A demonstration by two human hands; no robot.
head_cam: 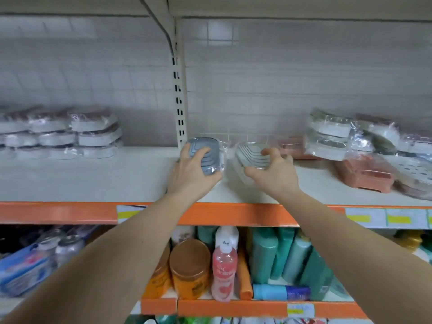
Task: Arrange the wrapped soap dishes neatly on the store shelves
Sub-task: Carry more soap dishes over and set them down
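On the white shelf (93,178), my left hand (191,171) grips a grey ribbed soap dish (208,153) in clear wrap, fingers over its top and thumb at its near edge. Just to its right, my right hand (271,171) grips a pale green-grey wrapped soap dish (252,153) the same way. The two dishes sit side by side, close to the upright post (180,101). A neat stack of white wrapped dishes (60,134) stands at the left. A loose heap of wrapped dishes (339,134) and pink ones (364,174) lies at the right.
The shelf's orange front strip (222,215) carries price labels (383,218). Below it stand teal bottles (280,256), a pink bottle (224,263) and an orange jar (189,267). A tiled wall (280,78) backs the shelf. Bare shelf surface lies between the left stack and my hands.
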